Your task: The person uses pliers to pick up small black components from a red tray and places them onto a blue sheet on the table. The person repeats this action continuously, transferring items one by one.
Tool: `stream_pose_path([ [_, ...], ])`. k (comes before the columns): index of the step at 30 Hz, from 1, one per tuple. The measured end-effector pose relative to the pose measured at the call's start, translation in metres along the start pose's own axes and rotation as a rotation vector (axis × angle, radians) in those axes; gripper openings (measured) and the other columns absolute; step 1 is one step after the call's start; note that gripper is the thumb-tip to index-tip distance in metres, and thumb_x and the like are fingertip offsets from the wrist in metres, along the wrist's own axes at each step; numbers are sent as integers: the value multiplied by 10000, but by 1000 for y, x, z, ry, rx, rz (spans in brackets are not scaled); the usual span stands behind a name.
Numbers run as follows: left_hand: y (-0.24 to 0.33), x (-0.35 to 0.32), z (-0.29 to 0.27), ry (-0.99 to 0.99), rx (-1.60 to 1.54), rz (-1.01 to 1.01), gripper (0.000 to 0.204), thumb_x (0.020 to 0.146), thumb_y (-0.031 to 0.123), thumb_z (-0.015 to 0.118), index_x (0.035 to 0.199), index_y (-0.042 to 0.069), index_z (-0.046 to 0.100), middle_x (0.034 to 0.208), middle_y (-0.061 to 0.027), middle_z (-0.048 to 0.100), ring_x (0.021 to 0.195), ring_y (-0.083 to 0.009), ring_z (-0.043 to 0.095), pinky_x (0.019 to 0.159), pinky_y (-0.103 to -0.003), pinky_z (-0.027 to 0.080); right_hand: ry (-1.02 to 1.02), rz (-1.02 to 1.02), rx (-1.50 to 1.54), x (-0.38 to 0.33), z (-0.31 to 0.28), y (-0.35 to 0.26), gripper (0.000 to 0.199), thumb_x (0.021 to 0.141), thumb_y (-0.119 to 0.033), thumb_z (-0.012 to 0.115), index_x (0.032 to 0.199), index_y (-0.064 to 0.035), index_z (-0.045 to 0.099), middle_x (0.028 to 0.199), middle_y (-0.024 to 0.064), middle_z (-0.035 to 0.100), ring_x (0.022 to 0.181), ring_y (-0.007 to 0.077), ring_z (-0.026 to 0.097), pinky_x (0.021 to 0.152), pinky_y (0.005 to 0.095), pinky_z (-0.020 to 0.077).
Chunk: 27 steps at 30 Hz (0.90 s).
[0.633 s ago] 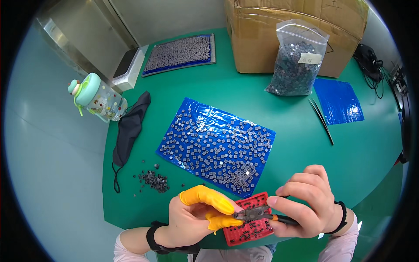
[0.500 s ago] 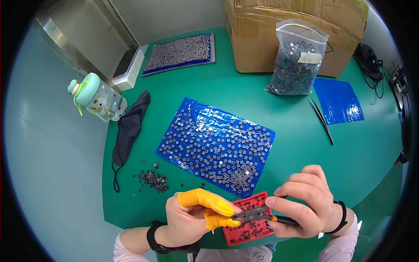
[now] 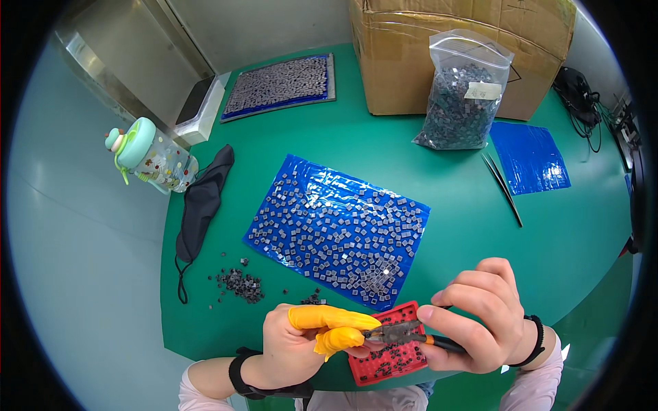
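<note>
My left hand [image 3: 301, 346], with yellow covers on its thumb and forefinger, pinches at the jaws of a pair of small pliers [image 3: 399, 333]. Whatever the fingertips hold there is too small and hidden to name. My right hand [image 3: 483, 318] is wrapped round the pliers' black and orange handles. Directly beneath both hands lies a red tray [image 3: 370, 381] with many tiny black pieces in it. Just beyond my left fingers is a small dark heap of pieces [image 3: 314, 299], and a bigger pile of dark pieces [image 3: 243, 285] rests farther left.
A blue sheet [image 3: 301, 168] covered with small square pieces lies mid-table. Tweezers [image 3: 502, 190], another blue sheet [image 3: 531, 161], a zip bag of pieces [image 3: 456, 103] and a cardboard box [image 3: 394, 68] stand beyond. Leftward are a black cloth item [image 3: 202, 202], a bottle [image 3: 161, 156] and a loaded panel [image 3: 281, 82].
My left hand has shifted and turned slightly, its yellow fingertips still at the pliers' jaws. More of the small dark heap beyond it now shows. My right hand keeps its grip.
</note>
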State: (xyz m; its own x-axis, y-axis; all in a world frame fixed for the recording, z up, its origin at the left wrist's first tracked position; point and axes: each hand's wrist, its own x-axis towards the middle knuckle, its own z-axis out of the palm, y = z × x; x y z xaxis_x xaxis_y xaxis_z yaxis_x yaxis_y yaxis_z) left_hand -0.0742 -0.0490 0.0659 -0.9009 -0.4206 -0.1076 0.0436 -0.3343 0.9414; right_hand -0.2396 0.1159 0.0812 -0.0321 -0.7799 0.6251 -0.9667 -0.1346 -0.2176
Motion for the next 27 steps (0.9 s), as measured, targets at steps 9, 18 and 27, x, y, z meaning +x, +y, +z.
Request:
stream_pose_path([
  [9, 0, 1, 0, -46, -91, -49, 263, 794, 76, 736, 984, -81, 644, 907, -173, 680, 767, -230, 687, 661, -320, 588, -9, 5, -15, -1, 1, 2, 379, 745, -334, 723, 991, -62, 629, 889, 81, 588, 746, 225, 550, 612, 362, 375],
  [18, 8, 5, 1, -16, 278, 92, 251, 721, 70, 805, 889, -63, 676, 820, -149, 698, 703, -186, 689, 633, -271, 555, -11, 21, 24, -2, 2, 2, 376, 733, -326, 728, 986, -65, 634, 880, 75, 593, 743, 224, 549, 612, 365, 376],
  [27, 11, 6, -1, -47, 407, 157, 211, 723, 77, 802, 866, -41, 701, 797, -122, 703, 690, -162, 682, 608, -237, 531, 11, 62, 32, -1, -7, 1, 378, 726, -299, 727, 1018, -80, 628, 914, 73, 585, 780, 226, 552, 644, 373, 382],
])
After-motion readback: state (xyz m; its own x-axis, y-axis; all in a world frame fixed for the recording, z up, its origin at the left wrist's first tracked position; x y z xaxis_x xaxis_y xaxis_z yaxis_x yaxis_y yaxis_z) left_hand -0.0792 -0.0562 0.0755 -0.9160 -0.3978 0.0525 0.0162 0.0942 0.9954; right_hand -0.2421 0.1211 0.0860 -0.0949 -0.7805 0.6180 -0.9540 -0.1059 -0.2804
